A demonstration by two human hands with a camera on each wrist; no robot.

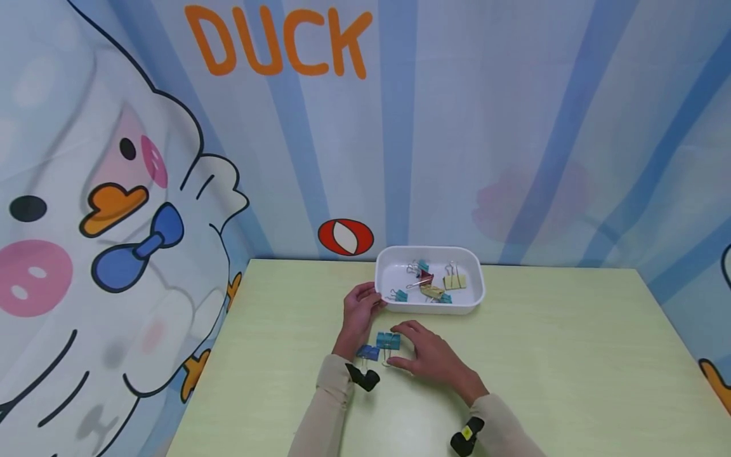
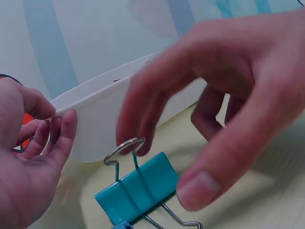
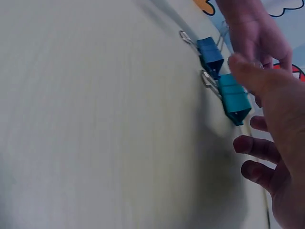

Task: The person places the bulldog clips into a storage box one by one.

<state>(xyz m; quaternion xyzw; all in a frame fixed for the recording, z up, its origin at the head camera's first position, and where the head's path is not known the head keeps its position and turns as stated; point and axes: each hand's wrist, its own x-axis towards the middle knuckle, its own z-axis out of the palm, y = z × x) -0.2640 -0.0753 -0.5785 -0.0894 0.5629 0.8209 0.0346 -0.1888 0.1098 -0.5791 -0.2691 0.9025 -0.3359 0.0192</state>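
Observation:
My left hand (image 1: 361,311) is at the near left corner of a white plastic tray (image 1: 422,307), its fingers pinching the rim in the left wrist view. On the table stands a large teal binder clip (image 1: 388,341) with wire handles. My right hand (image 1: 431,352) reaches around this clip, thumb and forefinger spread on either side of it. The thumb (image 2: 200,191) comes close to the clip's end; whether it touches, I cannot tell. A blue binder clip (image 1: 368,352) lies just left of the teal one, beside my left wrist.
Inside the tray lie several smaller binder clips, among them a yellow clip (image 1: 455,281), a dark red clip (image 1: 425,277) and a small teal clip (image 1: 399,296). The pale table (image 1: 571,355) meets a printed cloth backdrop (image 1: 445,127) behind the tray.

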